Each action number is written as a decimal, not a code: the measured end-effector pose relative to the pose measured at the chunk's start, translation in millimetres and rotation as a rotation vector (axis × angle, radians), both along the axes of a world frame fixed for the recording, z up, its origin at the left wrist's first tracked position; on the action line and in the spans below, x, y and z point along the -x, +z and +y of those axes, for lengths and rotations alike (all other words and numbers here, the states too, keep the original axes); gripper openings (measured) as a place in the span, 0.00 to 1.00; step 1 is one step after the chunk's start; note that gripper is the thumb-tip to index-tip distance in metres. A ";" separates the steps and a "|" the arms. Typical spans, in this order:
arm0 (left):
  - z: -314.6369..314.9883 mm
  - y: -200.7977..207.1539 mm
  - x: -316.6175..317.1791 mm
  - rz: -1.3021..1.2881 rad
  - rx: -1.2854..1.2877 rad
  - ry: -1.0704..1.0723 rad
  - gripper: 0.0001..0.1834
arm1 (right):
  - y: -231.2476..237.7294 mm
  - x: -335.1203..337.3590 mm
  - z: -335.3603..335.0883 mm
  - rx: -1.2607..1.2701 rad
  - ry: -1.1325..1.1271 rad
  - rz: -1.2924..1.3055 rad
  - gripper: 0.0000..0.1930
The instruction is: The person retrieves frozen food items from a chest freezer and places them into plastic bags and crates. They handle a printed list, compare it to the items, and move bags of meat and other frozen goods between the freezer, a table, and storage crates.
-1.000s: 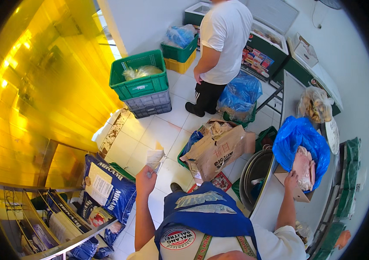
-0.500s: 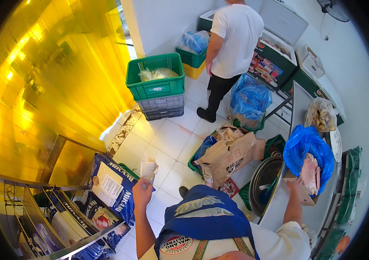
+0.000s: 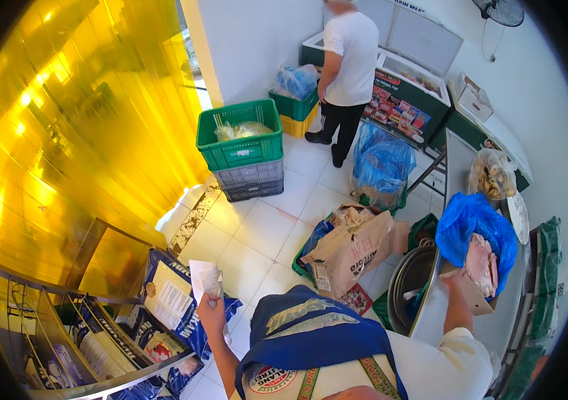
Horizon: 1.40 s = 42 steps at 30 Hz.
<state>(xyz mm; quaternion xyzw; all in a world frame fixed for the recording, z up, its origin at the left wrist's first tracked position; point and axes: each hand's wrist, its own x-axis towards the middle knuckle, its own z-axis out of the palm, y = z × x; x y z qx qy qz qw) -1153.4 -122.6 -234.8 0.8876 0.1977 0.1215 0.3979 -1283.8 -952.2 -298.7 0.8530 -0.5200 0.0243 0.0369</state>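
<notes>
Pinched in my left hand (image 3: 211, 316) is a white paper slip (image 3: 199, 277) with a crumpled, pale piece against it. That hand is raised over the tiled floor, beside a blue printed sack (image 3: 177, 300). On the right, my right hand (image 3: 456, 285) grips the near left edge of a small cardboard box (image 3: 476, 301) on the metal table (image 3: 424, 331). A blue plastic bag (image 3: 465, 223) lines the box, and a slab of pale pink meat (image 3: 481, 265) lies in its opening. Behind it sits a clear bag of brownish food (image 3: 491, 176).
A person in a white shirt (image 3: 354, 60) stands by an open chest freezer (image 3: 409, 100). Stacked crates (image 3: 241, 150) stand ahead, near a yellow strip curtain (image 3: 84, 120). A large torn carton (image 3: 354, 250) and round metal pans (image 3: 404, 283) sit beside the table. A metal rack (image 3: 97, 387) is at lower left.
My left hand has moved left and slightly lower with the paper, which now shows wider. My right hand stays at the box. The other person has stepped farther away, toward the freezer.
</notes>
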 end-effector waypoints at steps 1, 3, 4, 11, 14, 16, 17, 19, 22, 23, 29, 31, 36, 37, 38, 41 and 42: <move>-4.6 0.5 -1.8 -0.011 0.010 0.001 0.08 | -4.3 4.3 -0.7 0.005 0.012 -0.012 0.40; -5.2 -2.2 -3.9 0.012 -0.022 -0.011 0.08 | -7.7 5.8 -12.0 0.017 0.051 -0.011 0.40; -9.4 -4.1 -4.8 0.000 -0.007 -0.042 0.08 | -7.7 18.2 -16.1 0.028 0.066 0.004 0.40; -24.8 8.0 -23.0 0.073 -0.054 -0.254 0.07 | 41.4 -17.8 -11.4 -0.103 0.290 0.350 0.21; -44.7 11.7 -38.4 0.080 -0.047 -0.281 0.07 | 56.4 -3.2 -41.8 -0.047 0.322 0.350 0.14; -54.0 16.4 -37.9 0.094 -0.065 -0.287 0.07 | 57.9 -9.6 -48.8 -0.074 0.326 0.436 0.12; -54.7 13.5 -34.1 0.083 -0.056 -0.294 0.07 | 62.4 -16.0 -40.5 -0.093 0.331 0.482 0.11; -54.9 8.3 -24.6 0.115 -0.022 -0.303 0.08 | 51.7 -9.7 -67.0 -0.083 0.435 0.576 0.11; -52.5 3.8 -3.7 0.119 -0.100 -0.261 0.08 | 47.1 -2.8 -73.0 -0.143 0.512 0.512 0.11; -53.0 3.5 3.6 0.125 -0.077 -0.246 0.08 | 53.5 -0.8 -73.4 -0.168 0.518 0.466 0.11; -45.5 3.1 27.0 0.126 -0.131 -0.226 0.07 | 72.2 -16.9 -57.4 -0.222 0.463 0.496 0.11; -55.5 9.2 24.9 0.149 -0.157 -0.240 0.07 | 65.5 -17.9 -67.1 -0.268 0.460 0.452 0.12; -71.6 15.9 2.5 0.087 -0.098 -0.287 0.07 | 56.5 -22.0 -80.6 -0.207 0.653 0.519 0.11; -77.1 15.6 0.1 0.066 -0.082 -0.293 0.07 | 55.2 -25.2 -84.9 -0.218 0.657 0.557 0.10; -82.1 16.2 -4.7 0.072 -0.080 -0.290 0.07 | 55.4 -27.0 -89.8 -0.229 0.660 0.596 0.10; -91.5 13.8 -8.7 0.053 -0.072 -0.281 0.07 | 51.8 -28.8 -90.8 -0.230 0.668 0.643 0.10; -94.8 9.6 -7.3 0.061 -0.061 -0.286 0.08 | 54.1 -28.3 -92.9 -0.224 0.668 0.640 0.12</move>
